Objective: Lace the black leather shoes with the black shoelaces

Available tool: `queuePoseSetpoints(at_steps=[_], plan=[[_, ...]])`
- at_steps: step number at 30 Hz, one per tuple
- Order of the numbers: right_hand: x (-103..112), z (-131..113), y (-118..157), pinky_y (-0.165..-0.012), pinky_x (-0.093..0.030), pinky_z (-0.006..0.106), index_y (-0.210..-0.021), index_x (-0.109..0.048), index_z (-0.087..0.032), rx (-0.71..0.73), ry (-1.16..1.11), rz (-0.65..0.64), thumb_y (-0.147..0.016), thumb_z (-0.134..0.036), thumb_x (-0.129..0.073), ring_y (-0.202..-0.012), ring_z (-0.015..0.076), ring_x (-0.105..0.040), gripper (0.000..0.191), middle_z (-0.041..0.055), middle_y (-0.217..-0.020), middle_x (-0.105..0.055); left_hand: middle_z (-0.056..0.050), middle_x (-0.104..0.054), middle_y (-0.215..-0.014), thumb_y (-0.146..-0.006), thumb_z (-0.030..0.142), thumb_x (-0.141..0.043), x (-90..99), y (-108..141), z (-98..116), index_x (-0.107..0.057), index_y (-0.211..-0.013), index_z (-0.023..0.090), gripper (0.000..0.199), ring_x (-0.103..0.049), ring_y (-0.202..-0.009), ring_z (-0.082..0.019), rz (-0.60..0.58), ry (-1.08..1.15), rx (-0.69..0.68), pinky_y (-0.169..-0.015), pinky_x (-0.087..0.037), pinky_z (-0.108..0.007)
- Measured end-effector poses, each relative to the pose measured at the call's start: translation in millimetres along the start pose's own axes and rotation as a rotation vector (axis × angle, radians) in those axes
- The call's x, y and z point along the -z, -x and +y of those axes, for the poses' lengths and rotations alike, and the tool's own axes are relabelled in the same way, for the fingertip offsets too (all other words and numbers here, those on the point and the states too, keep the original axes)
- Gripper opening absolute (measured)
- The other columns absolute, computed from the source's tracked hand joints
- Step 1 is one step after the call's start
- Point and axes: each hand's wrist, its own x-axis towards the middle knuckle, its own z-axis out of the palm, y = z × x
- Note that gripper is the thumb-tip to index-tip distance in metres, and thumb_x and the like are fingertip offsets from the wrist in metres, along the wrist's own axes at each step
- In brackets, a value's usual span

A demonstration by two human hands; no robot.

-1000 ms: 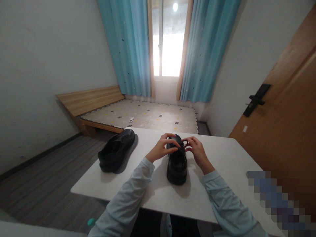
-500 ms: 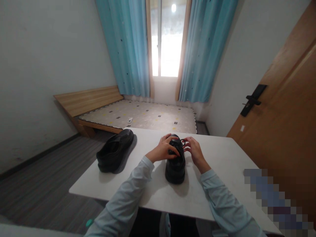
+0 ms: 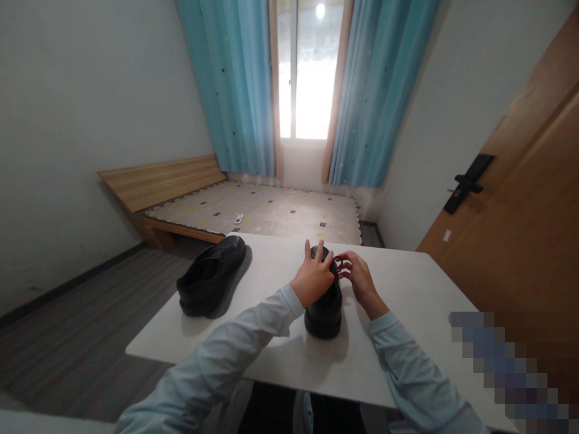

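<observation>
A black lace-up shoe [image 3: 323, 316] stands on the white table [image 3: 280, 367] with its heel toward me. Over its lacing lies my left hand [image 3: 313, 278], two fingers raised and the others pinched together at the shoelace by the right side of the shoe; the fingertips are partly hidden. My right hand [image 3: 359, 277], at the shoe's right side, pinches a small dark loop of the shoelace [image 3: 339, 260] between thumb and fingers. A second black shoe [image 3: 210, 277] rests at the table's left edge, apart from both hands.
Beyond the table is a bed [image 3: 271, 208] with a patterned mattress and a small white remote [image 3: 239, 219] on it. Blue curtains [image 3: 244, 90] hang beside the window. A wooden door [image 3: 511, 199] stands to the right, and a blurred-out patch covers the lower right.
My left hand has turned and shifted right across the top of the shoe, its fingers now pointing up and toward my right hand. My right hand stays almost in place with the lace loop.
</observation>
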Motion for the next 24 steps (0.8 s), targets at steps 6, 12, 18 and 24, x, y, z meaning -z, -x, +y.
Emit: queuePoseSetpoints(at_steps=[6, 12, 18, 24], plan=[[2, 6, -2, -0.042, -0.043, 0.020, -0.076, -0.062, -0.018, 0.008, -0.018, 0.014, -0.073, -0.050, -0.057, -0.057, 0.0110, -0.054, 0.033, 0.0024, -0.078, -0.063, -0.012, -0.057, -0.116, -0.087, 0.026, -0.050, -4.1, -3, 2, -0.072, -0.088, 0.018, 0.023, -0.032, -0.129, -0.045, 0.011, -0.033, -0.002, -0.097, -0.022, -0.074], [2, 6, -3, -0.042, -0.043, 0.021, -0.076, -0.062, -0.019, 0.017, -0.013, 0.013, -0.073, -0.051, -0.057, -0.056, 0.0113, -0.054, 0.032, 0.0023, -0.078, -0.063, -0.011, -0.057, -0.115, -0.087, 0.024, -0.051, 2.9, 1, 0, -0.072, -0.089, 0.021, 0.021, -0.033, -0.129, -0.041, -0.018, 0.036, -0.026, -0.097, -0.023, -0.073], [-1, 2, 0, -0.044, -0.043, 0.023, -0.080, -0.060, -0.019, 0.042, 0.026, 0.003, -0.078, -0.062, -0.047, -0.056, 0.0120, -0.053, 0.045, 0.0039, -0.081, -0.062, -0.006, -0.058, -0.117, -0.076, 0.028, -0.067, 24.1, 6, -26, -0.073, -0.087, 0.032, 0.013, -0.039, -0.125, -0.036, -0.114, 0.342, 0.073, -0.098, -0.033, -0.060], [0, 5, 1, -0.079, -0.049, 0.037, -0.111, -0.052, -0.022, 0.397, 0.278, -0.184, -0.064, -0.079, -0.049, -0.098, 0.0238, -0.056, 0.074, 0.0108, -0.110, -0.057, -0.006, -0.069, -0.096, -0.078, 0.024, -0.063, 17.0, 3, -51, -0.074, -0.088, 0.022, 0.015, -0.062, -0.087, -0.016, 0.089, 0.898, 0.084, -0.083, -0.046, -0.025]])
